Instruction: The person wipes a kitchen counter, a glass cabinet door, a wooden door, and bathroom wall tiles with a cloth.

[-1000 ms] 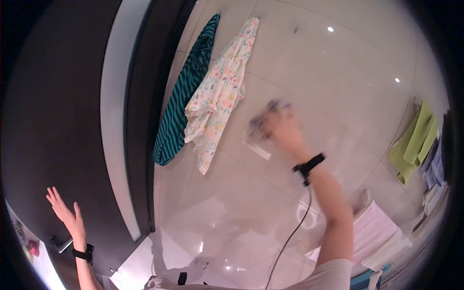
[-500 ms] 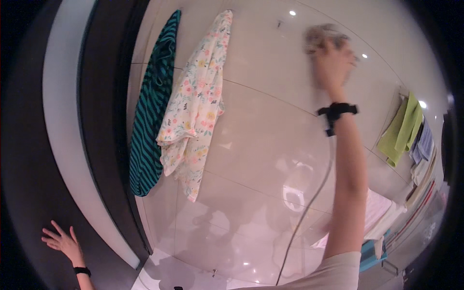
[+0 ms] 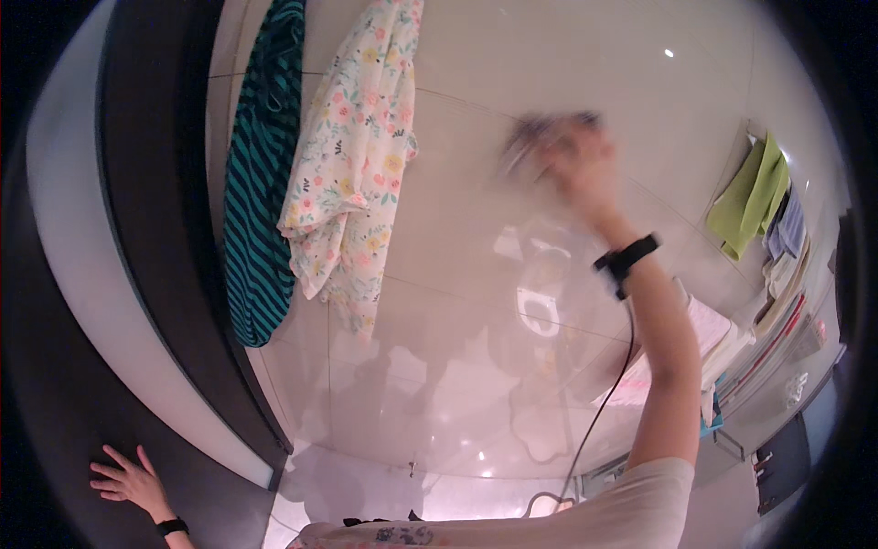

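My right hand (image 3: 583, 174) is raised to the pale tiled wall (image 3: 476, 210) and presses a crumpled greyish cloth (image 3: 529, 139) against it. Both hand and cloth are smeared by motion, so the cloth's edges and my fingertips are hard to make out. A black band with a cable is strapped to that wrist. At the lower left, my left hand (image 3: 133, 480) has its fingers spread on a dark panel (image 3: 59, 393) and holds nothing.
A teal striped garment (image 3: 261, 201) and a white floral one (image 3: 352, 174) hang left of my right hand. At the right hang a green towel (image 3: 754, 197), a bluish cloth (image 3: 786, 226) and a pinkish towel (image 3: 702, 340). A toilet's reflection shows in the glossy tiles.
My right hand has swept down and to the left over the tiles with the cloth. The view has shifted a little, so the hanging garments sit higher. My left hand stays spread on the panel.
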The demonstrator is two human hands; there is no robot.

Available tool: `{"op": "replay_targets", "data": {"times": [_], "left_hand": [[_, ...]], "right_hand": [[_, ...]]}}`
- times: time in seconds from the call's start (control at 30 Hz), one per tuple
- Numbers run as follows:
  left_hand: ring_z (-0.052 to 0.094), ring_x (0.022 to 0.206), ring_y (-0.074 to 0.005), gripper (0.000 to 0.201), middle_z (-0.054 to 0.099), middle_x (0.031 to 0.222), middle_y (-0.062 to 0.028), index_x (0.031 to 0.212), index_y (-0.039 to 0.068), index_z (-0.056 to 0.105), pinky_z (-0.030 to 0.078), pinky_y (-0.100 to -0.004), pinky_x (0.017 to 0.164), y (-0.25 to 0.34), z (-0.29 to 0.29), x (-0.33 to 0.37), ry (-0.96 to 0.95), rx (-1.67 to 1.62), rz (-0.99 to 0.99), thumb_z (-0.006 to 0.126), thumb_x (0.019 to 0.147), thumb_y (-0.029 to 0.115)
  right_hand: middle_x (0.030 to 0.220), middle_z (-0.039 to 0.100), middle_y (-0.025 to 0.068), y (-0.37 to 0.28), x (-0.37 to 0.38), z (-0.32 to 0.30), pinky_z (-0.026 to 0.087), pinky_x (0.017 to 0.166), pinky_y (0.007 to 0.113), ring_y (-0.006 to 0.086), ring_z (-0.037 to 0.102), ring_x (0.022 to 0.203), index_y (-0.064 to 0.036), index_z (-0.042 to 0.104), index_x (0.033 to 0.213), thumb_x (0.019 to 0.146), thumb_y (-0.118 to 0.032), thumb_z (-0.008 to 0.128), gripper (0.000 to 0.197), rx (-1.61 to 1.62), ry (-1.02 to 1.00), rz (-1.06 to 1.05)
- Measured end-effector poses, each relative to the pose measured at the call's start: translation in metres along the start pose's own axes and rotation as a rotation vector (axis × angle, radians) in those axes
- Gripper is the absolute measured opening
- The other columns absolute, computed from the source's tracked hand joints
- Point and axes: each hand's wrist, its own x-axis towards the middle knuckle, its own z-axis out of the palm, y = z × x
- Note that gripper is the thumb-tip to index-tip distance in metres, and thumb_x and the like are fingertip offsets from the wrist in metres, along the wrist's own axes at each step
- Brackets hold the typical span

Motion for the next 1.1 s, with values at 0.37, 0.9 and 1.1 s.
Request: {"op": "replay_targets", "data": {"times": [0.37,0.9,1.1], "left_hand": [[0.035,0.121,-0.059,0.073,0.029,0.144,-0.0298,0.15,0.016,0.018,0.036,-0.0675,0.09,0.007,-0.01,0.004,-0.034,0.071,0.006,0.031,0.094,0.061],[0.051,0.108,-0.054,0.074,0.043,0.136,-0.026,0.149,0.02,0.022,0.047,-0.0617,0.079,0.002,0.0,-0.002,-0.013,0.134,0.03,0.034,0.091,0.065],[0.032,0.123,-0.0592,0.072,0.026,0.145,-0.0283,0.149,0.017,0.021,0.036,-0.065,0.092,0.001,-0.004,-0.004,-0.122,0.059,-0.028,0.037,0.093,0.059]], "right_hand": [[0.117,0.05,0.026,0.171,-0.047,-0.016,0.037,0.093,0.054,0.042,0.045,0.111,-0.0159,0.061,0.116,0.086,-0.03,0.055,0.033,-0.582,0.168,0.814],[0.142,0.039,0.0083,0.044,-0.185,-0.019,0.026,0.105,0.051,0.0343,0.037,0.127,-0.0222,0.061,0.119,0.084,-0.024,0.055,0.035,0.013,0.01,0.282],[0.128,0.044,0.024,0.146,-0.015,-0.052,0.04,0.095,0.043,0.039,0.046,0.113,0.005,0.05,0.119,0.091,-0.004,0.043,0.03,-0.208,0.428,0.613]]}}
